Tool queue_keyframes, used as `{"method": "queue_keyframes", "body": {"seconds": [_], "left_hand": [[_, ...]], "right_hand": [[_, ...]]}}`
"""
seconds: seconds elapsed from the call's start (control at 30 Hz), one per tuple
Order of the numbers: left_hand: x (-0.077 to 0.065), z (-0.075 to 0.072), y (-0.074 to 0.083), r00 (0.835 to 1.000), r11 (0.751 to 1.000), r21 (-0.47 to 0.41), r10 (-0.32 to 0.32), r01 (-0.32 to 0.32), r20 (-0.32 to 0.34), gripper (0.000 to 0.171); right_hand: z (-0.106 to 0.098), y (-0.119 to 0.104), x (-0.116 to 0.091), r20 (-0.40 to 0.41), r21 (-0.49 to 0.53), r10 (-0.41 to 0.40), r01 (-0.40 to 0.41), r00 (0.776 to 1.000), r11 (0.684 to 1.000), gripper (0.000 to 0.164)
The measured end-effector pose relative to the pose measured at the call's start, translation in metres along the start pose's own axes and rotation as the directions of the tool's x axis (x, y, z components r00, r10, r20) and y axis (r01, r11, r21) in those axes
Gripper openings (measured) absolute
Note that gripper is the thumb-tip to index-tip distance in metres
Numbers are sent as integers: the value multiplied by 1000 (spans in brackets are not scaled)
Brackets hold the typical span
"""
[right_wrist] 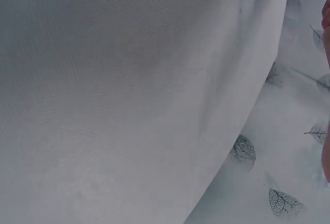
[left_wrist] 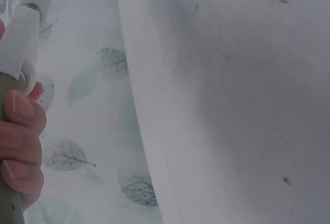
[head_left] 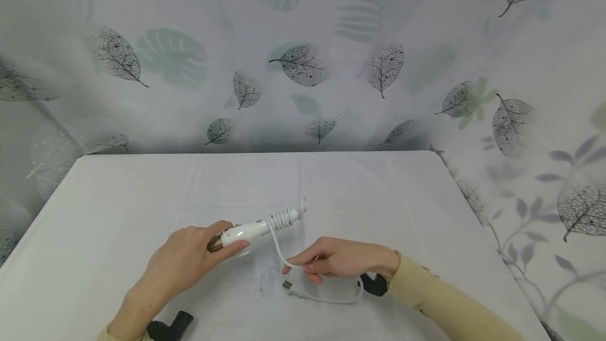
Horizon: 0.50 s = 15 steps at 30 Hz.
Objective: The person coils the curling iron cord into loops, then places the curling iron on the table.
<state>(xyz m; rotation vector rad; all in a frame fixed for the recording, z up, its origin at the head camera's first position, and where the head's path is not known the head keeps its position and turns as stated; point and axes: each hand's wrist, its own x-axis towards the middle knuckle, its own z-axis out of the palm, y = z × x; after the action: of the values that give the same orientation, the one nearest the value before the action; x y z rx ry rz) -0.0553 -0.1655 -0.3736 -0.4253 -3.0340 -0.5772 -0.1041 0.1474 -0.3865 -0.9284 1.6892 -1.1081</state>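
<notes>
Left grip partly hides white wand; right grip, cord.

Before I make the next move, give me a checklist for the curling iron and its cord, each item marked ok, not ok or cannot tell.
1. Left hand gripping the curling iron: ok, fingers curled round its brown barrel.
2. Right hand holding the white cord: ok, pinched.
3. Cord fully wrapped: not ok; turns circle the handle's end, but a loose length remains.
4. Plug disconnected: ok, prongs exposed.
5. Barrel cool: cannot tell.
</notes>
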Motion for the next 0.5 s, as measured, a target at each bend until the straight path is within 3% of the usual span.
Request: {"method": "queue_keyframes", "body": {"seconds": [0.33,0.5], "left_hand": [[-3,-1,0,999,1000,-2,20,-20,-33,35],[-3,-1,1,998,999,-19,39,-41,-53,33]], "right_hand": [[1,6,5,1,-41,17,-17,1000,999,52],[1,11,9,-25,-32,34,-35,999,999,45]]}}
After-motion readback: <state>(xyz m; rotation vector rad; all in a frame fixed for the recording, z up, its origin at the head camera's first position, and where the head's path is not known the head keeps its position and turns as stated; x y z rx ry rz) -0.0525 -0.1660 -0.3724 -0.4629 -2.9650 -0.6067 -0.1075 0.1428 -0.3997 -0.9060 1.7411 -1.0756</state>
